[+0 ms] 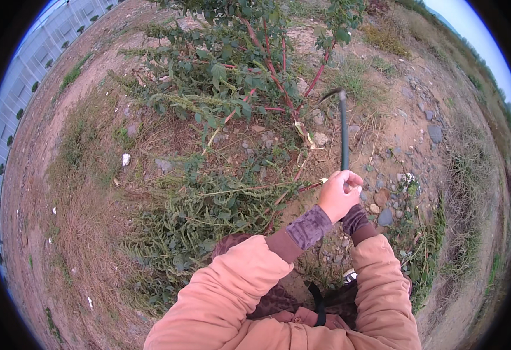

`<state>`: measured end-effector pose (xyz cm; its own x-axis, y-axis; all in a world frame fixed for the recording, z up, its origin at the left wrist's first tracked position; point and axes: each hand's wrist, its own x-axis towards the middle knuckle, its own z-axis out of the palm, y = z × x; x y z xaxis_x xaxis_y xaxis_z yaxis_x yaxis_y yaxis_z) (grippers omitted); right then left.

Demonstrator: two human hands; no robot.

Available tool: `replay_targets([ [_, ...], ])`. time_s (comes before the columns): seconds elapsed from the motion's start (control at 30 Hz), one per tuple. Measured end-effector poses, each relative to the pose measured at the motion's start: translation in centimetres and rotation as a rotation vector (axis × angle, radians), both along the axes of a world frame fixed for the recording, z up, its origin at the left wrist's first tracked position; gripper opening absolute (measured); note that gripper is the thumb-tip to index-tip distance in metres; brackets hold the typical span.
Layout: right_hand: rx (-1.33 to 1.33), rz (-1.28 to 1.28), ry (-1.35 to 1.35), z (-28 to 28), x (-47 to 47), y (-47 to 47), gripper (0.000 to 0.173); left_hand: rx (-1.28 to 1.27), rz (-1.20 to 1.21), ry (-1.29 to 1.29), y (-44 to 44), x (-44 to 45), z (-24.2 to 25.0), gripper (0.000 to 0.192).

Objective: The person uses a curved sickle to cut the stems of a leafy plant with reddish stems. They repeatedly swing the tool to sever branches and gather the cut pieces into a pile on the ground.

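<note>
My left hand (339, 195) is closed around the lower end of a sickle's dark green handle (344, 135). The sickle stands nearly upright in view, its dark curved blade (330, 94) at the top pointing left. My right hand is almost wholly hidden behind the left; only its purple cuff (355, 218) shows clearly. Ahead and to the left of the blade leans a large branching weed with red stems (277, 78), perhaps amaranth. Its stem base (303, 133) is pale and splintered. Leafy weed branches (220, 205) lie on the ground left of my hands, one with a pale cut end (323, 180).
Stones (385, 217) and gravel are scattered over the dirt at right, with dry grass (465, 175) beyond. White scraps (126, 159) lie among grass at left. A long pale building (32, 65) lines the far left. My shoe (350, 275) shows below my hands.
</note>
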<state>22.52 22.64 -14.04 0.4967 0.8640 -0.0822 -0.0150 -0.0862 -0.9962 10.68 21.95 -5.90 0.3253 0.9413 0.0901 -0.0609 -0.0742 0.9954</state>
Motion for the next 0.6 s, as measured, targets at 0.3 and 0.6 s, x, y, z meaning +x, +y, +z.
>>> replay_targets([
  [0.3,0.369,0.044,0.167,7.6,2.5,1.1,0.021,0.065,0.091,0.040,-0.5,0.0,1.3,0.014],
  [0.6,0.212,-0.189,0.086,5.9,1.3,6.1,0.012,0.363,0.256,0.038,-1.6,-1.2,3.6,0.021],
])
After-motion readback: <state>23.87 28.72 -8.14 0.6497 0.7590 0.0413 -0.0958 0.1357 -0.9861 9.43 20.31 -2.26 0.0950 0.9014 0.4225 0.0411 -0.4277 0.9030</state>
